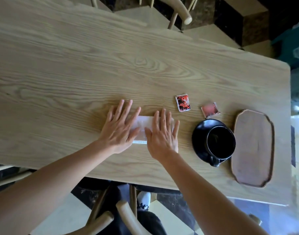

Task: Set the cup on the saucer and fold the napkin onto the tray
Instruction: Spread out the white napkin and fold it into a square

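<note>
A white napkin [144,125] lies folded flat on the wooden table [77,73]. My left hand [119,128] presses on its left part with fingers spread. My right hand [162,134] lies flat on its right part, fingers apart. Most of the napkin is hidden under both palms. To the right, a black cup [220,142] stands on a black saucer [198,138], its handle toward the near edge. Further right a brown wooden tray [254,146] lies with nothing on it.
Two small red sachets lie beyond the saucer: one [183,102] and a paler one [210,110]. The table's right edge runs just past the tray. Wooden chairs stand at the far side [181,12] and below me [126,216].
</note>
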`<state>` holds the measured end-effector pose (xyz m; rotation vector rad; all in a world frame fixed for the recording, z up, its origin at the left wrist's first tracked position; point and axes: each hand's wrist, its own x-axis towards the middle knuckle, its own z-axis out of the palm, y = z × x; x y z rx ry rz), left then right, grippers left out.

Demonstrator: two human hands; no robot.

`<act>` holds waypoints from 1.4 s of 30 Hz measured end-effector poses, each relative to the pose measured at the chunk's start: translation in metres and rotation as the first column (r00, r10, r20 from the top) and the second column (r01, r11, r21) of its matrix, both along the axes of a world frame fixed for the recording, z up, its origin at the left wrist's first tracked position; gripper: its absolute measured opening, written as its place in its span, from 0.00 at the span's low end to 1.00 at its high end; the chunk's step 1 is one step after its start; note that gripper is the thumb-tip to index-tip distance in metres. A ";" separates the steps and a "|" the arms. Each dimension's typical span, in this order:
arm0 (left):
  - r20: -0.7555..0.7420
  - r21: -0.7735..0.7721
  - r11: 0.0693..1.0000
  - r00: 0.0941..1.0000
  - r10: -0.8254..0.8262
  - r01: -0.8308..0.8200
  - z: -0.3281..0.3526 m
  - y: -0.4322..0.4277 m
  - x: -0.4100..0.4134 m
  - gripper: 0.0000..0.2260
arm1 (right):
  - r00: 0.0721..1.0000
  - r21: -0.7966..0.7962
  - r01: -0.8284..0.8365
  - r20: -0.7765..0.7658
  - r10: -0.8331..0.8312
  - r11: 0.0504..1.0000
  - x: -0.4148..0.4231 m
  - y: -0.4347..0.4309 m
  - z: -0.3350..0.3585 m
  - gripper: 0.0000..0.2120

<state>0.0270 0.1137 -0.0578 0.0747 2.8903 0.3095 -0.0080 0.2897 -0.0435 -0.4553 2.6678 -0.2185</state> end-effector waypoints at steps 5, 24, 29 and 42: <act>-0.014 -0.056 0.995 0.997 -0.078 0.077 -0.002 -0.004 0.001 0.30 | 0.995 0.047 0.006 -0.100 -0.001 0.999 0.011 0.003 -0.013 0.34; -0.022 -0.122 0.988 0.995 -0.100 0.096 -0.003 -0.012 0.017 0.34 | 0.976 0.023 -0.139 -0.165 0.141 0.990 -0.006 0.010 -0.019 0.37; -0.012 -0.119 0.987 0.993 -0.115 0.112 -0.002 -0.014 0.016 0.34 | 0.980 0.025 -0.133 -0.148 0.135 0.991 -0.006 0.016 -0.016 0.36; -0.106 0.061 0.993 0.989 0.106 -0.100 0.018 -0.023 -0.004 0.24 | 0.991 -0.010 -0.132 -0.028 0.132 0.991 -0.042 0.010 0.025 0.23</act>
